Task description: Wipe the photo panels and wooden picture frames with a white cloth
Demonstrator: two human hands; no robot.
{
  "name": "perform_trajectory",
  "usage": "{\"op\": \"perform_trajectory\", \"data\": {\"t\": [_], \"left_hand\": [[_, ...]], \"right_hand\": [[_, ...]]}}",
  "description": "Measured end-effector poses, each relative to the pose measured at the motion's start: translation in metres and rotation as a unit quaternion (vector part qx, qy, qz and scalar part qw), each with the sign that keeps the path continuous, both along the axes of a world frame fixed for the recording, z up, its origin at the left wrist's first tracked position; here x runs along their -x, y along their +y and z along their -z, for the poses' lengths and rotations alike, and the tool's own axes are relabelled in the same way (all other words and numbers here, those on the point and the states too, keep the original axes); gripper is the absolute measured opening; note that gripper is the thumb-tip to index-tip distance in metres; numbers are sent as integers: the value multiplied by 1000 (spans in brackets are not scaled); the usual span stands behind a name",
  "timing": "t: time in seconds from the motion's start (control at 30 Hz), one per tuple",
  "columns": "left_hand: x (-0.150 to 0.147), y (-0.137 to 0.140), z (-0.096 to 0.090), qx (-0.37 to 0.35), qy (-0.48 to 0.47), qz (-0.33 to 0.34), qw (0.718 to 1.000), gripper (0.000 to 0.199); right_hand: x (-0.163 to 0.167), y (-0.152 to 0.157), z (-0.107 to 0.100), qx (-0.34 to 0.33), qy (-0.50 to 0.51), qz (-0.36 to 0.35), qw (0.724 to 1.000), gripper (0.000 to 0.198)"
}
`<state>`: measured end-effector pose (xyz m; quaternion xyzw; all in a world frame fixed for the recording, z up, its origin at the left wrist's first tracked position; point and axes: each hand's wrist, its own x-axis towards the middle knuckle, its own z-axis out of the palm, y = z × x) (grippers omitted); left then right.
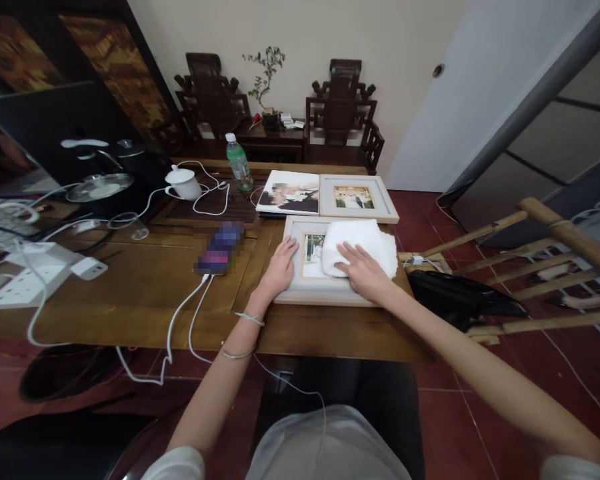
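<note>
A light picture frame (pixel 305 293) lies flat near the table's right end, with a photo (pixel 313 248) in its middle. My left hand (pixel 280 268) rests on the frame's left rim, fingers stretched out along it. On the frame's right half sits a folded white cloth (pixel 380 247), which covers part of the photo. My right hand (pixel 364 272) lies on top of this cloth with its fingers spread. Just behind are a second light frame (pixel 387 200) with a photo and a stack of pictures (pixel 290 180).
Left of my hands lies a phone (pixel 219 248), its image blurred, with white cables (pixel 180 307). Further off stand a green bottle (pixel 238 163), a lidded white cup (pixel 183 183) and a clear cup (pixel 136 227). A power strip (pixel 30 283) is far left; a bamboo chair (pixel 555 267) stands right.
</note>
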<state>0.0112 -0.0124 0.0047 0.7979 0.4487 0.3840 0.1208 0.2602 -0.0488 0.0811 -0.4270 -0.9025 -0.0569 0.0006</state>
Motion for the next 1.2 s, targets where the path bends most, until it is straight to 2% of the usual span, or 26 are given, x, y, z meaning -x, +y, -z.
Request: {"op": "perform_trajectory", "data": {"t": [0.13, 0.23, 0.3, 0.47, 0.7, 0.77, 0.83, 0.97, 1.07, 1.2], "left_hand": [[3, 1, 1, 0, 0, 8, 1000, 53], [4, 1, 1, 4, 2, 13, 1000, 53], [4, 2, 1, 7, -1, 12, 1000, 53], [2, 1, -1, 17, -8, 8, 1000, 53], [0, -2, -2, 18, 0, 2, 1000, 53], [0, -2, -1, 16, 1, 2, 1000, 52], [0, -1, -1, 17, -1, 3, 1000, 53], [0, -1, -1, 20, -7, 10, 1000, 55], [1, 0, 0, 21, -10, 13, 1000, 54], [3, 2, 2, 18, -10, 18, 1000, 54]], "right_hand": [[-4, 54, 2, -80, -5, 35, 996, 56], [-4, 73, 0, -82, -22, 49, 995, 57], [-2, 72, 0, -66, -35, 48, 996, 56], [-1, 29, -8, -8, -45, 14, 999, 55], [-3, -53, -61, 171, -16, -63, 983, 56], [-3, -66, -70, 199, -7, -75, 977, 57], [-3, -70, -68, 205, 5, -69, 976, 60], [-3, -47, -41, 171, 25, -25, 985, 68], [-4, -9, -20, 109, 20, -2, 994, 70], [-3, 45, -10, 21, 21, 21, 999, 75]]}}
